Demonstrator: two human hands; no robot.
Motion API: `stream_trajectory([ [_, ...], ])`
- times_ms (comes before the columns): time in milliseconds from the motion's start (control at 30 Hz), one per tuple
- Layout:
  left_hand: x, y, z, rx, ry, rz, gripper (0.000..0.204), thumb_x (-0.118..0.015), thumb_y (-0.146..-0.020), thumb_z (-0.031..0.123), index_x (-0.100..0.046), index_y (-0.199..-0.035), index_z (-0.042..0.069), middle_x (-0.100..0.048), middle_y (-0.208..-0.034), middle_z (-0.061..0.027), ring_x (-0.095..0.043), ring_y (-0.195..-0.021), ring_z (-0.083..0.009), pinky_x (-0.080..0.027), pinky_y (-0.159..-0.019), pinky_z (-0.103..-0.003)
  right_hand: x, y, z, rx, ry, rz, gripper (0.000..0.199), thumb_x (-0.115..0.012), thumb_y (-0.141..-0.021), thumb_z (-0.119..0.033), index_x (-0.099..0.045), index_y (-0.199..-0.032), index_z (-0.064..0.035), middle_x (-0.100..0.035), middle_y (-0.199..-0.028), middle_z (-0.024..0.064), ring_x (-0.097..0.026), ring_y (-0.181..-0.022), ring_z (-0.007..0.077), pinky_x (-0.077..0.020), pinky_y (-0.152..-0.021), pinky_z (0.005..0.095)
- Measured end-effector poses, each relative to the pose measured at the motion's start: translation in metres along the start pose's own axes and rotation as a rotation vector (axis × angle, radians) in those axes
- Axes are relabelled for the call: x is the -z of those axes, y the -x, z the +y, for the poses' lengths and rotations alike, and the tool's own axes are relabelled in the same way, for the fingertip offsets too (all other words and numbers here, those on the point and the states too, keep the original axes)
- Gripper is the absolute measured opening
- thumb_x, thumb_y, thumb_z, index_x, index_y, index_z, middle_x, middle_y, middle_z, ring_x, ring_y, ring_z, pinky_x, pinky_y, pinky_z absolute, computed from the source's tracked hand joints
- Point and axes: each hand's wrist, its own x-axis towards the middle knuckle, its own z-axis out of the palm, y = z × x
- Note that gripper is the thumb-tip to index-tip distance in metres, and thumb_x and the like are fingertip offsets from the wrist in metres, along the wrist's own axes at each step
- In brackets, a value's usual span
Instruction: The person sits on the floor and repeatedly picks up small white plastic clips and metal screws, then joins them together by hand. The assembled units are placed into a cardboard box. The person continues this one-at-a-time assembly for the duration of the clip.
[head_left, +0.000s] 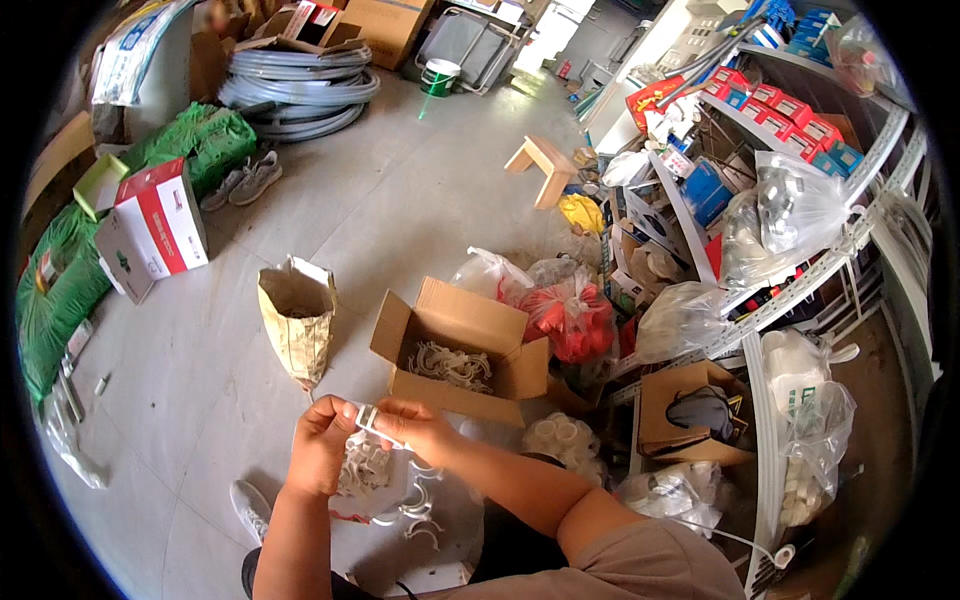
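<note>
Between my two hands is a small white plastic pipe clip [370,421], its slotted face turned up. The fingers of my left hand [322,440] close on one end, and my right hand [418,428] pinches the other. Just below them lies a heap of white pipe clips [362,468], partly hidden by my wrists; it seems to rest in a clear plastic bag. Several loose curved clips [420,508] are scattered to its right. Beyond my hands stands an open cardboard box [450,398] with more white clips [448,366] in it.
An open paper sack [296,335] stands left of the box. Red items in plastic bags [570,320] sit to its right. Crowded metal shelving [765,440] runs along the right. Farther off are a wooden stool [545,165], coiled grey hose [295,90] and a red-white carton [160,222].
</note>
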Motion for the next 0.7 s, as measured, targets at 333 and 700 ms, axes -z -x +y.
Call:
stream_trajectory([
  [333,-0.003,-0.001,0.006,-0.010,-0.195,-0.014,0.008,-0.054,-0.086,0.008,-0.053,-0.080,0.003,-0.055,-0.076,0.0006,-0.047,-0.070,-0.0067,-0.039,-0.066,-0.021,0.018,0.002,0.012,0.049,0.368,0.014,0.026,-0.054,-0.086,-0.027,-0.055,-0.093,-0.0016,-0.051,-0.076,-0.0019,-0.046,-0.067,0.0054,-0.0396,-0.062,0.0200],
  [700,-0.003,-0.005,-0.018,-0.318,-0.398,-0.043,0.010,-0.051,-0.079,-0.007,-0.051,-0.085,0.001,-0.053,-0.084,-0.0051,-0.051,-0.079,-0.0141,-0.041,-0.073,-0.024,0.014,0.006,0.015,-0.295,-0.700,0.084,0.028,-0.046,-0.086,-0.026,-0.055,-0.090,0.0005,-0.053,-0.065,0.0067,-0.052,-0.058,0.0166,-0.0471,-0.063,0.0337],
])
